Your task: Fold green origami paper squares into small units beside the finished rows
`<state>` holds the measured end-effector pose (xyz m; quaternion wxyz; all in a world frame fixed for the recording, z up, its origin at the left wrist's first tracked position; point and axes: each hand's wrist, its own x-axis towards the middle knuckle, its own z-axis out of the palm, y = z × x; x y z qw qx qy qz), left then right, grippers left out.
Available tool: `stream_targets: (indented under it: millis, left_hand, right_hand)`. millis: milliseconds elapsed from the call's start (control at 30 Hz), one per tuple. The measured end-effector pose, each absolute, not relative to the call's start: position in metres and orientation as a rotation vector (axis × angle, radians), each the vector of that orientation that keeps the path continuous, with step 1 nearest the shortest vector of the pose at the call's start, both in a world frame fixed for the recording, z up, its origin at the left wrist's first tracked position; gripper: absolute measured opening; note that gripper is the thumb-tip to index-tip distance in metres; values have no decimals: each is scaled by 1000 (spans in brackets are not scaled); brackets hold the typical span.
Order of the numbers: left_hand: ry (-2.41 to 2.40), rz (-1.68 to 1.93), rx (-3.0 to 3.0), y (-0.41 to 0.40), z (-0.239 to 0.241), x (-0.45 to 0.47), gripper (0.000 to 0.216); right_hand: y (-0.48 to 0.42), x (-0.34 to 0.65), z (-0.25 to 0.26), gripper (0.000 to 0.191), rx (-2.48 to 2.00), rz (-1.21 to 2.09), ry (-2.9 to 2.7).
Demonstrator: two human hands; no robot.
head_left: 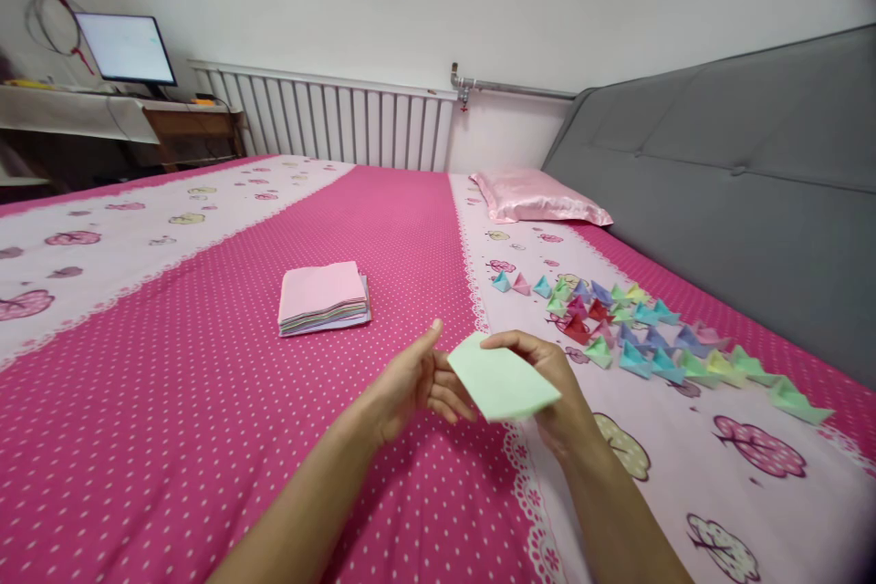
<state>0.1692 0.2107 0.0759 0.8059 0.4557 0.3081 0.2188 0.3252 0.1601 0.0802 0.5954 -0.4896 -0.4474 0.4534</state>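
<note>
A pale green piece of paper (503, 379) is held above the bed in my right hand (557, 383), whose thumb side and fingers close on its right part. It looks folded, though its layers are hard to make out. Just left of the paper, my left hand (424, 383) has its thumb raised and fingers apart, with the fingertips close to the paper's left edge; whether they touch it I cannot tell. Beyond my left hand lies a stack of coloured paper squares (323, 297), pink on top. To the right stand several small folded paper boats (636, 338) in many colours.
The bed (225, 401) has a pink dotted cover with white printed bands. A pink pillow (537, 194) lies near the grey headboard (739, 128). Behind are a white radiator (328, 114) and a desk (171, 123) with a monitor (127, 47).
</note>
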Motion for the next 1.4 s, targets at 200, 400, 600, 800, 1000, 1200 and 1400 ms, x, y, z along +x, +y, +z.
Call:
stream_targets:
  millis: [200, 400, 600, 800, 1000, 1200, 1400]
  left_hand:
    - [663, 429, 980, 205, 79, 168, 41]
    - [701, 577, 999, 209, 76, 167, 30]
    - [835, 888, 855, 218, 80, 168, 21]
    - [809, 897, 819, 215, 81, 171, 20]
    - [773, 796, 886, 209, 81, 173, 26]
    - [754, 741, 968, 210, 82, 171, 30]
    - [676, 709, 1055, 209, 80, 169, 30]
  right_hand:
    - [159, 324, 78, 16, -1117, 1122, -1204]
    - [162, 327, 76, 27, -1106, 949, -1314]
    - [161, 335, 79, 45, -1167, 700, -1504]
    - [158, 333, 80, 45, -1187, 550, -1702]
    - [158, 333, 78, 34, -1195, 557, -1781]
    - [162, 336, 76, 25, -1166, 560, -1736]
    - [164, 337, 75, 17, -1132, 616, -1654]
